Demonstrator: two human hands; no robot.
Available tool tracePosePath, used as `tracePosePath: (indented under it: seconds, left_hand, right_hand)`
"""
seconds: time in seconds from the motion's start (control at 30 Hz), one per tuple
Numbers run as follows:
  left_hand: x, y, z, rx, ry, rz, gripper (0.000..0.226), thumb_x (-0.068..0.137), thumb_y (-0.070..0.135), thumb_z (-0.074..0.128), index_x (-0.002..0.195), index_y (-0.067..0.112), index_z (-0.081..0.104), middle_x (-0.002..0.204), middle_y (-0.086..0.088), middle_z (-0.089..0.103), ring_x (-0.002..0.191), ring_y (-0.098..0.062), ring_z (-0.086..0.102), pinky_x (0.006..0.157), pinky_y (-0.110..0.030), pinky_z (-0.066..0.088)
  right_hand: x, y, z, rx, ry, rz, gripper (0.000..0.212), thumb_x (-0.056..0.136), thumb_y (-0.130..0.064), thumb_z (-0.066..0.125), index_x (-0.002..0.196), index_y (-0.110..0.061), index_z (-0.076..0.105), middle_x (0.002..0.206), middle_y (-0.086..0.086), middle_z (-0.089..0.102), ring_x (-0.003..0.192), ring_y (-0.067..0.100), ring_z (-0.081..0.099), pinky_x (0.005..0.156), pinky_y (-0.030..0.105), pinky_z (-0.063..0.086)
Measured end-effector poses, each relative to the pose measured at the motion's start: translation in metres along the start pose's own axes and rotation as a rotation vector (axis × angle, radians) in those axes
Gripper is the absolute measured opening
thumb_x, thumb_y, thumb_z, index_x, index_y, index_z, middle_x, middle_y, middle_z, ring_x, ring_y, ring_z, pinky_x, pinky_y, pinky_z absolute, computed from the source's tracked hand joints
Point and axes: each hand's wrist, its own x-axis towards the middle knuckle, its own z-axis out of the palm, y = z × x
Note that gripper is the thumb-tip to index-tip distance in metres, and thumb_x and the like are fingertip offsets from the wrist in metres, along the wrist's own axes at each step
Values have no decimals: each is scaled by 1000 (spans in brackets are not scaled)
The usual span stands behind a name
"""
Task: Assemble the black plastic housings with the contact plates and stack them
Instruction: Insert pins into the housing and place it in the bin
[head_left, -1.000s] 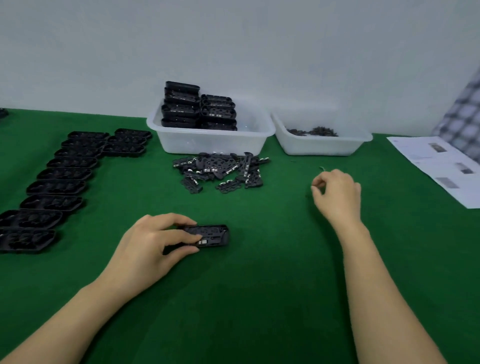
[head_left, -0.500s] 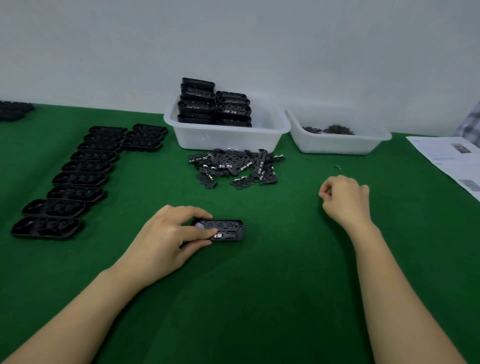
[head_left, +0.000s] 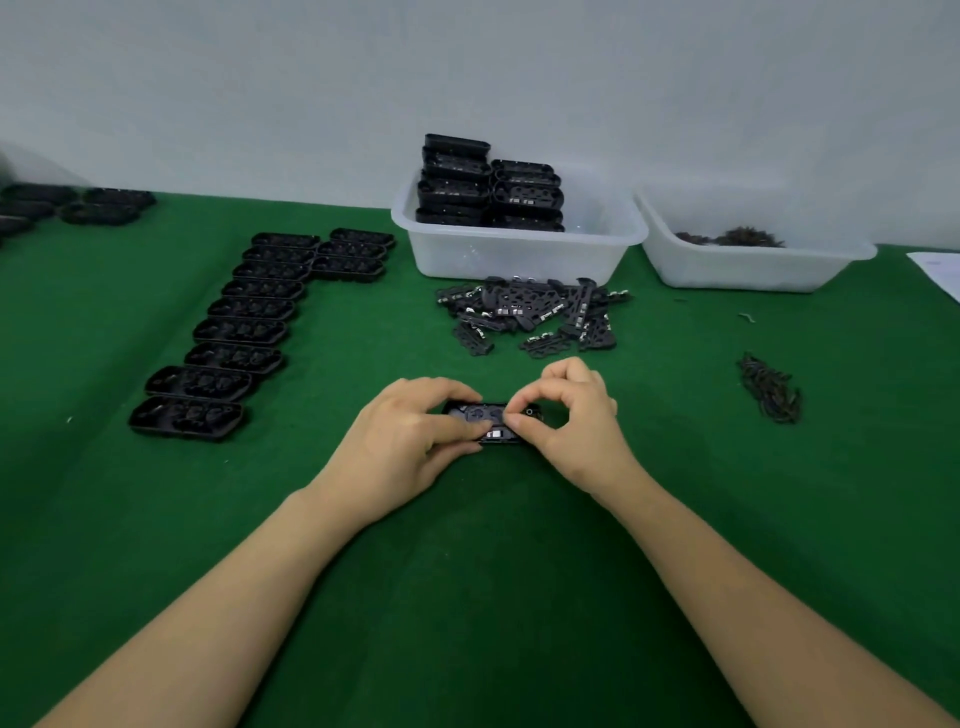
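Observation:
A black plastic housing (head_left: 491, 415) lies flat on the green table in the middle. My left hand (head_left: 410, 441) grips its left end with thumb and fingers. My right hand (head_left: 569, 421) is at its right end, thumb and forefinger pinched together over the housing; whatever small part they hold is hidden. A loose pile of black contact plates (head_left: 530, 319) lies just behind. A row of empty housings (head_left: 244, 332) runs along the left. Finished housings (head_left: 488, 184) are stacked in a white tub (head_left: 519, 254).
A second white tub (head_left: 753, 267) at the back right holds small dark metal parts. A small heap of the same parts (head_left: 769, 389) lies on the cloth to the right. More housings (head_left: 78, 205) sit at the far left. White paper (head_left: 943, 275) lies at the right edge.
My right hand has moved left from the heap of small parts to the housing and now pinches over its right end. My left hand has kept its grip. The view has shifted left.

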Motion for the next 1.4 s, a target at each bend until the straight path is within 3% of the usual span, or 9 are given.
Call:
tracePosePath:
  seconds: [0.1,0.33,0.57,0.77,1.07,1.27,1.4]
  left_hand:
    - [0,0,0,3,4,-2,17,74,18,75,91,15,76,101,-8,68,84,-26,65,76,-30,44]
    - [0,0,-1,10,11,-5,16,77,20,72,92,16,76,101,-8,68,84,-26,65,78,-29,42]
    - [0,0,-1,-1,27,16,15,76,19,72,91,14,76,100,-9,68,84,-26,65,75,-32,48]
    - [0,-1,0,5,33,28,16,78,20,70,91,13,76,100,-10,68,86,-27,65,76,-32,48]
    - [0,0,1,19,39,33,17,77,18,72,93,12,75,101,-11,68,83,-27,64,78,-29,42]
    - [-1,0,1,18,38,31,17,76,16,73,92,12,75,101,-11,68,84,-28,64,78,-33,47]
    - [-1,1,1,17,34,21,17,76,16,73,92,11,75,102,-11,67,85,-28,65,81,-31,46]
  right_hand:
    - [-1,2,-1,-27,-9,25,25,75,-24,73,64,-39,55,91,-11,39,99,8,34,73,22,14]
    - [-2,6,-2,-58,-2,47,22,76,-22,70,66,-34,54,101,-8,42,104,8,37,79,22,14]
    - [-1,3,-7,-55,-76,112,27,77,-27,70,66,-34,47,104,-8,44,103,13,40,100,42,28]
    - [3,3,-11,-32,-150,186,30,77,-29,71,71,-31,42,92,-9,42,98,16,43,97,44,35]
    - [6,5,-11,-5,-134,203,31,73,-27,74,71,-29,43,81,-12,40,89,17,42,90,39,38]
    - [11,7,-12,62,-148,254,30,71,-24,76,70,-28,46,74,-10,46,80,18,42,74,33,36]
    - [11,9,-15,94,-150,250,29,71,-17,75,69,-26,48,73,-11,50,74,15,43,75,35,38]
